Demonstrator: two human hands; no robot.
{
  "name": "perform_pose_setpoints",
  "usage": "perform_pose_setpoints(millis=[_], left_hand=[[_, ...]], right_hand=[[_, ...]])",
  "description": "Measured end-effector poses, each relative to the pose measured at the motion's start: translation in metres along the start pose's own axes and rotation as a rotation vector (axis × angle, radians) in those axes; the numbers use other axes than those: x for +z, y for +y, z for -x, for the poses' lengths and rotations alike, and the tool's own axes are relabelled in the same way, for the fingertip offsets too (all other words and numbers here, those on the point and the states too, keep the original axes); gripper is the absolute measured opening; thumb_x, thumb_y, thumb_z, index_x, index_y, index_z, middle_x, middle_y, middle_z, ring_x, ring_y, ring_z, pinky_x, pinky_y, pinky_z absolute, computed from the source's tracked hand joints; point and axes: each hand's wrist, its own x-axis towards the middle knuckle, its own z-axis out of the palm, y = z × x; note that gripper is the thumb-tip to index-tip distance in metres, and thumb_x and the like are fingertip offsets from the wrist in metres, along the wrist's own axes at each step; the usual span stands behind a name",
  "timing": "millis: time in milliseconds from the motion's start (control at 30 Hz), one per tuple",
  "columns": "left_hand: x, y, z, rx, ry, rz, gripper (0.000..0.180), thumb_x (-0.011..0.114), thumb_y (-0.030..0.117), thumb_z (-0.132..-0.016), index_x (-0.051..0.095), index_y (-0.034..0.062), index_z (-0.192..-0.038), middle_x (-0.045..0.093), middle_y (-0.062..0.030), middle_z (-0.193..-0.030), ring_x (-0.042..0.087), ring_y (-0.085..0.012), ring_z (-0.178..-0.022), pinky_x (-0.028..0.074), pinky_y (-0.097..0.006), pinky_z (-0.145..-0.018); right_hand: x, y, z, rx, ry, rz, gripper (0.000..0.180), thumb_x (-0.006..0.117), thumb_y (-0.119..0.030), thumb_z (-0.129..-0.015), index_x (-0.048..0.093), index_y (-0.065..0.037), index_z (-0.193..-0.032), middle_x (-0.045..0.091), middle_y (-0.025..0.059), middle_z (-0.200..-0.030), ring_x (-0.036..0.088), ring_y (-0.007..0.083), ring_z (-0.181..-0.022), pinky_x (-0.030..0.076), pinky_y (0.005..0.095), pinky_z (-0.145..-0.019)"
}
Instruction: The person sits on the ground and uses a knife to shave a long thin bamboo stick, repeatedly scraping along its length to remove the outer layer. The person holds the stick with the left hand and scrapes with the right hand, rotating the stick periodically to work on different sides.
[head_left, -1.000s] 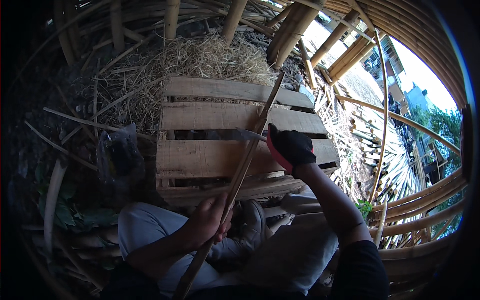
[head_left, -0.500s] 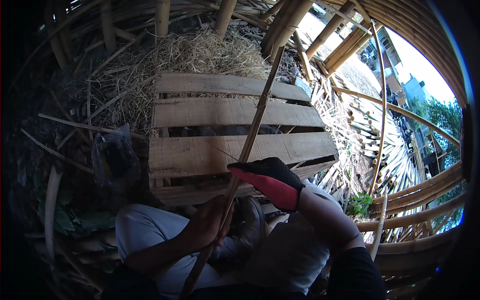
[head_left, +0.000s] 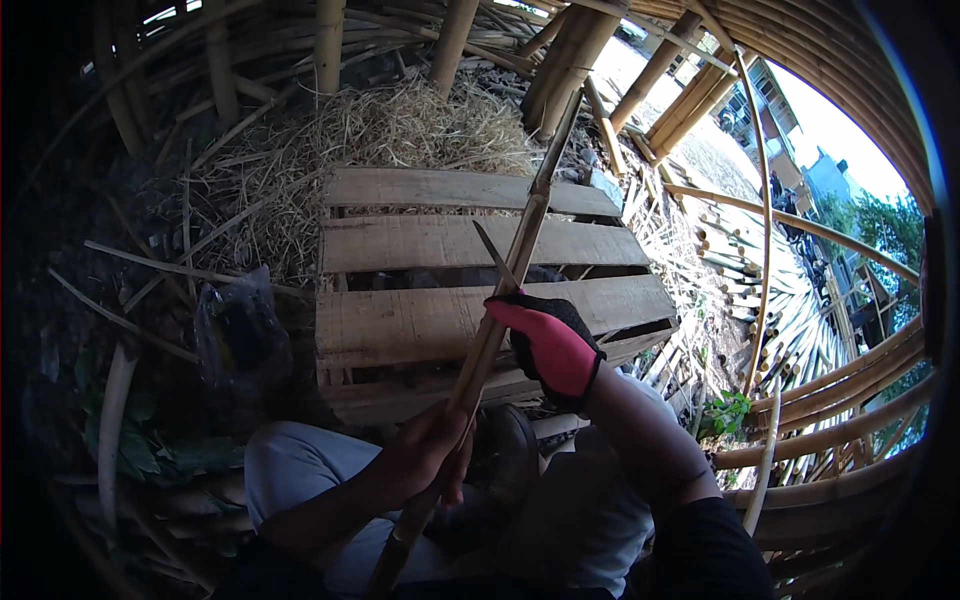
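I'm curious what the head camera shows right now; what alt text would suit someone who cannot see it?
A seated person's bare left hand grips a long bamboo pole, while the right hand, in a red and black glove, holds a thin blade against it. A wooden pallet and straw lie beyond.

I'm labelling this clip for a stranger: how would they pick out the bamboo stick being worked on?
Start at the wooden pallet below the straw heap. One long bamboo stick slants across it, gripped low by the bare left hand, a blade against it in the red-gloved right hand. No other cane is held.
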Motion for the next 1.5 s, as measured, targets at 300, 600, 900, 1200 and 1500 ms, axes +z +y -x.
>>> perform_pose_setpoints(millis=[300, 600, 900, 1200, 1500], left_hand=[[-0.006, -0.004, -0.002, -0.091, 0.020, -0.028, 0.041, 0.035, 0.045, -0.110, 0.048, 0.0070, -0.106, 0.054, -0.0041, -0.065, 0.056, -0.0128, -0.047, 0.047, -0.026, -0.042], [-0.020, 0.006, -0.003, -0.155, -0.035, 0.112, 0.039, 0.038, 0.050, -0.108, 0.047, 0.0126, -0.100, 0.045, 0.0016, -0.057, 0.048, -0.0078, -0.043, 0.042, -0.025, -0.037], [-0.019, 0.006, -0.007, -0.150, -0.023, 0.382, 0.028, 0.042, 0.040, -0.109, 0.047, 0.0142, -0.099, 0.042, 0.0027, -0.052, 0.042, -0.0083, -0.035, 0.034, -0.023, -0.031], [-0.011, 0.009, -0.006, -0.174, 0.046, 0.371, 0.026, 0.042, 0.040, -0.109, 0.047, 0.0161, -0.099, 0.039, 0.0037, -0.050, 0.037, -0.0072, -0.034, 0.030, -0.023, -0.030], [-0.008, 0.021, 0.000, -0.208, 0.048, 0.361, 0.032, 0.038, 0.043, -0.110, 0.044, 0.0139, -0.097, 0.038, 0.0041, -0.051, 0.037, -0.0062, -0.036, 0.031, -0.022, -0.032]], right_hand=[[-0.023, 0.003, -0.015, -0.349, 0.311, 0.538, 0.035, 0.061, -0.036, -0.101, 0.073, -0.003, -0.106, 0.059, 0.0092, -0.067, 0.054, 0.0199, -0.061, 0.045, 0.0333, -0.064], [-0.026, -0.015, -0.008, -0.270, 0.430, 0.731, 0.031, 0.062, -0.035, -0.102, 0.071, -0.006, -0.108, 0.068, 0.0184, -0.083, 0.065, 0.0351, -0.077, 0.050, 0.0422, -0.071], [-0.039, 0.008, 0.000, -0.468, 0.191, 0.986, 0.026, 0.056, -0.034, -0.102, 0.071, -0.022, -0.120, 0.070, 0.0071, -0.094, 0.071, 0.0278, -0.083, 0.056, 0.0412, -0.072], [0.018, 0.006, 0.009, -0.757, 0.241, 1.089, 0.025, 0.062, -0.036, -0.098, 0.077, -0.017, -0.104, 0.063, 0.0046, -0.061, 0.062, 0.0248, -0.048, 0.045, 0.0393, -0.042], [-0.007, 0.011, -0.044, -0.819, 0.457, 1.231, 0.047, 0.052, -0.037, -0.103, 0.068, -0.013, -0.066, 0.063, 0.0107, -0.056, 0.061, 0.0299, -0.046, 0.046, 0.0442, -0.045]])
